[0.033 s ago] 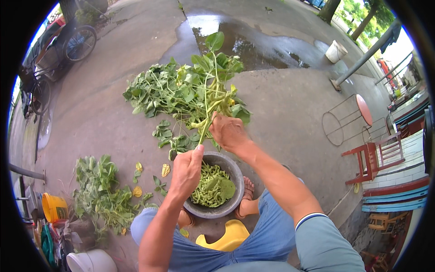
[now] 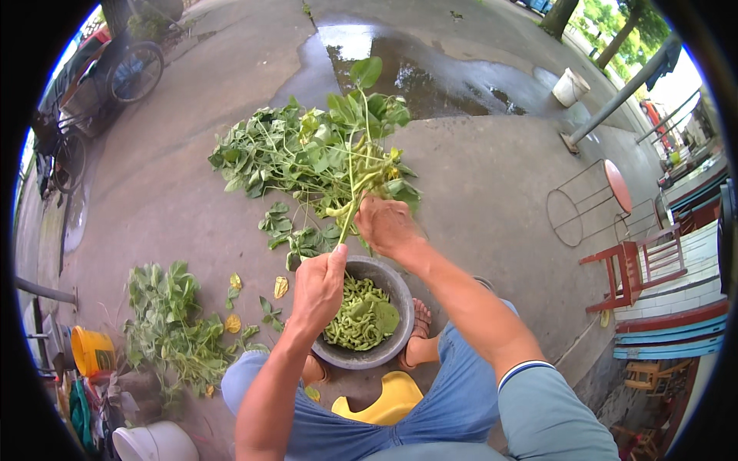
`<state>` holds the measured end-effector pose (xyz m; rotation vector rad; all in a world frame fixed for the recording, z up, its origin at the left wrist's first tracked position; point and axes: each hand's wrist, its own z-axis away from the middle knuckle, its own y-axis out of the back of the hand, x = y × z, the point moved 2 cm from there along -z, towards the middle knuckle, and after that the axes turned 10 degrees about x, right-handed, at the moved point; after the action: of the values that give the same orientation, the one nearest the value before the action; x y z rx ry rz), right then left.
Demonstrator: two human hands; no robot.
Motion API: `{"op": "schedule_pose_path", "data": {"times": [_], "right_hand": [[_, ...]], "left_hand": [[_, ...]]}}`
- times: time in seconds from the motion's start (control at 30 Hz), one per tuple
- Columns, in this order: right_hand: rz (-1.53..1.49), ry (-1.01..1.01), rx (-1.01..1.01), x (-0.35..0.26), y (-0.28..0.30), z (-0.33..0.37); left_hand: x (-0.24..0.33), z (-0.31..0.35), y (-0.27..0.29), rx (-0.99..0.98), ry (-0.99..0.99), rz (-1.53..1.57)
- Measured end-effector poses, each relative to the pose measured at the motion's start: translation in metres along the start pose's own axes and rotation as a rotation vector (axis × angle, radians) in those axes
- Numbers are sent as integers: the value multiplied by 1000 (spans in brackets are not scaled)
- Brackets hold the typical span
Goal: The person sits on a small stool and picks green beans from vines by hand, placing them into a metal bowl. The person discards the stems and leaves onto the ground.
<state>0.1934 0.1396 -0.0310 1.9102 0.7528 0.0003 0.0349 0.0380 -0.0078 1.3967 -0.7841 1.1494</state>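
1. This is an open-air paved yard; whether of a home or shop cannot be told.
2. The ground (image 2: 477, 192) is grey concrete, with a puddle (image 2: 407, 78) reflecting daylight.
3. Trees (image 2: 560, 18) stand at the far right edge, and a metal pole (image 2: 623, 94) rises nearer.
4. A spoked-wheel cart (image 2: 81, 104) stands at the left.
5. A round stool (image 2: 617, 186), a red wooden chair (image 2: 629, 273) and white tiles (image 2: 666, 300) line the right side.

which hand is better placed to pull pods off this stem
Probably the right hand: it is up at the pods, its fingers curled in, while the left hand grips the stem lower down, near its end.
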Motion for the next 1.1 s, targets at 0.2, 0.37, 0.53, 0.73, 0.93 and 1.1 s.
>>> {"op": "schedule_pose_path", "data": {"times": [0.2,0.37,0.53,0.73,0.93,1.1], "right_hand": [[43,-192,-215,0,-39,7],[280,-546,-477,128,-30,30],[-83,-208,-947,70,-26,39],[-57,7,-1150,-4,-45,99],[-249,114,-880,-26,-42,92],[-1083,-269,-1225,-73,72,13]], "left_hand": [[-7,-6,-3,59,-36,-357],[-2,4,30,183,-105,-369],[-1,-16,43,360,-248,-442],[8,-12,41,544,-602,-484],[-2,-19,43,408,-205,-204],[-5,-21,53,215,86,240]]}}
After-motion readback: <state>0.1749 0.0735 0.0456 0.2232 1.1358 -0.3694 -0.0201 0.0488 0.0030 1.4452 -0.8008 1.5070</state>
